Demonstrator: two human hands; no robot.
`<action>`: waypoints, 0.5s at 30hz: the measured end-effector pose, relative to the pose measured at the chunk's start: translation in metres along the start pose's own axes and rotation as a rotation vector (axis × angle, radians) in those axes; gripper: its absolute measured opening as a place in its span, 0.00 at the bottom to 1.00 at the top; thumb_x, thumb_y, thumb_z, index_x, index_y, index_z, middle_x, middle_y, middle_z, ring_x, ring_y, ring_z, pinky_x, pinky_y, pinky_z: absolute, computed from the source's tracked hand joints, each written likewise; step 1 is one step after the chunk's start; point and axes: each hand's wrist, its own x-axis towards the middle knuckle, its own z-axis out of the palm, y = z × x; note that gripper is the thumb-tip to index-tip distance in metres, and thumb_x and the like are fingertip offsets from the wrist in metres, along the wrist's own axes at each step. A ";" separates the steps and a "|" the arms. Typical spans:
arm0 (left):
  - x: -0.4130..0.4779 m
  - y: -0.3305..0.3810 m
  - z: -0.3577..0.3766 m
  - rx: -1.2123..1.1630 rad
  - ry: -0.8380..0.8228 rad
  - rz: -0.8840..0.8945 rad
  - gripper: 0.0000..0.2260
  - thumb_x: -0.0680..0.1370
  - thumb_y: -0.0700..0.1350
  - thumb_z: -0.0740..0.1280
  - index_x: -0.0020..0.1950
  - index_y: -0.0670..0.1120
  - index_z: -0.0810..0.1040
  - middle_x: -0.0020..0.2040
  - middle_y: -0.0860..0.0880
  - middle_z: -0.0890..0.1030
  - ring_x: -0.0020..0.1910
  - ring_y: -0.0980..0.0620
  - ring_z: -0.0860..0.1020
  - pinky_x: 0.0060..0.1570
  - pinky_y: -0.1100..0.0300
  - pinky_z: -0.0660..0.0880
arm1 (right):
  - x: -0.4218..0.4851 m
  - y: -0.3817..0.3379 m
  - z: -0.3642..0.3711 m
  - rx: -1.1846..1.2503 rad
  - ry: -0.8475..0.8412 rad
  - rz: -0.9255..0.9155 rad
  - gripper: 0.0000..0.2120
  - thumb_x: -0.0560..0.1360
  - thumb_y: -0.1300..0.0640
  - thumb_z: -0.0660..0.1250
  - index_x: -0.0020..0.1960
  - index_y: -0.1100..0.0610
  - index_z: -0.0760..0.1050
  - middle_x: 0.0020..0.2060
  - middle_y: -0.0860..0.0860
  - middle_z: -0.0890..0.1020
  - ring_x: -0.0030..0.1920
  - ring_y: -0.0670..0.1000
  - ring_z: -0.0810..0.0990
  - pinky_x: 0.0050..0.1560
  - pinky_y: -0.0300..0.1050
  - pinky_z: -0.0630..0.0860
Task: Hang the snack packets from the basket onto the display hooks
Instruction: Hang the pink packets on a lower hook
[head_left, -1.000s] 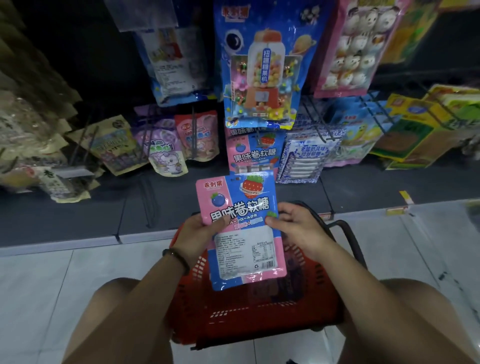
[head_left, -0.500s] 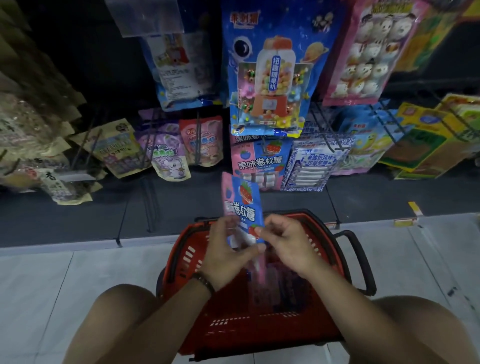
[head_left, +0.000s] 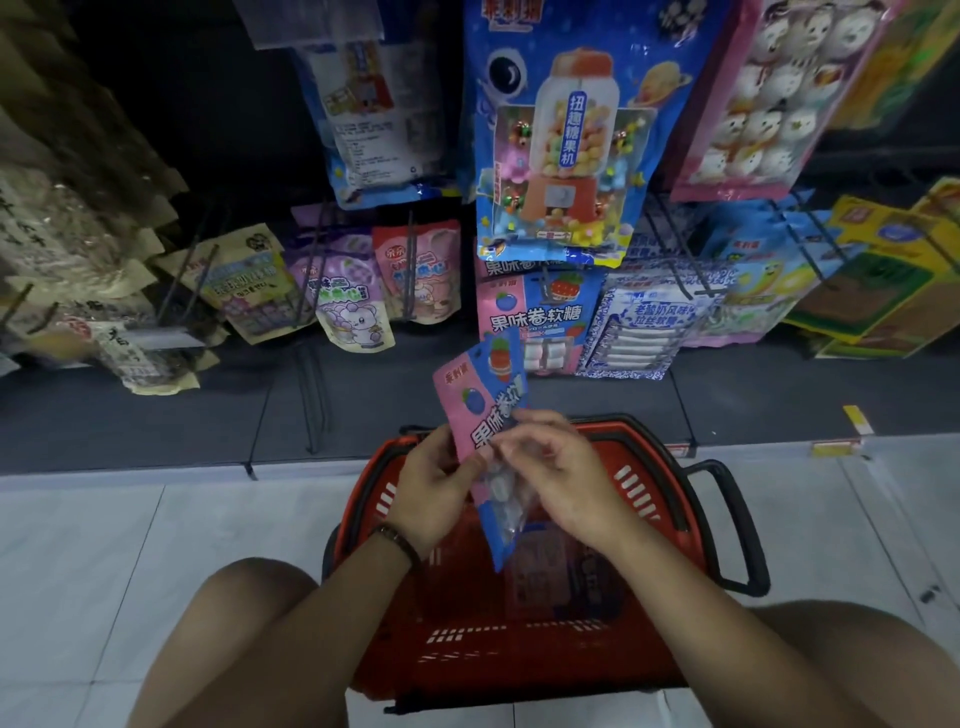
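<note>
Packet has turned: back label a second ago, edge-on after that, now the front shows. Left hand (head_left: 436, 493) pinches the left edge of the pink-blue fruit roll candy packet (head_left: 480, 410), held tilted over the far rim of the red basket (head_left: 519, 642). Right hand (head_left: 563, 478) has its fingers curled on the right edge. Matching packet (head_left: 540, 317) hangs just beyond. White floor tiles (head_left: 130, 545) near, dark shelf base (head_left: 156, 426) far.

Packet (head_left: 480, 410), previously held flat towards the camera, then edge-on, has been turned oblique and tilted left; left hand (head_left: 431, 488) and right hand (head_left: 561, 478) have been drawn closer together.
</note>
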 end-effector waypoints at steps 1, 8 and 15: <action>0.002 0.000 -0.002 0.000 0.004 -0.013 0.12 0.83 0.35 0.68 0.66 0.40 0.81 0.60 0.46 0.88 0.59 0.49 0.86 0.58 0.56 0.81 | 0.006 0.000 -0.006 0.006 0.119 -0.002 0.06 0.79 0.50 0.73 0.55 0.43 0.85 0.60 0.47 0.81 0.62 0.42 0.80 0.67 0.49 0.77; 0.005 0.005 -0.006 0.007 -0.021 -0.092 0.12 0.86 0.38 0.63 0.68 0.43 0.81 0.62 0.49 0.87 0.62 0.49 0.84 0.66 0.49 0.80 | 0.027 0.011 -0.044 0.222 0.275 0.201 0.16 0.79 0.57 0.74 0.66 0.54 0.77 0.56 0.50 0.86 0.53 0.51 0.87 0.50 0.46 0.81; 0.013 0.019 0.003 -0.183 0.006 -0.153 0.12 0.85 0.44 0.65 0.67 0.45 0.81 0.60 0.47 0.88 0.60 0.46 0.86 0.62 0.45 0.82 | 0.025 0.009 -0.032 0.266 0.295 0.152 0.09 0.82 0.62 0.70 0.57 0.52 0.84 0.50 0.48 0.90 0.51 0.50 0.89 0.50 0.42 0.83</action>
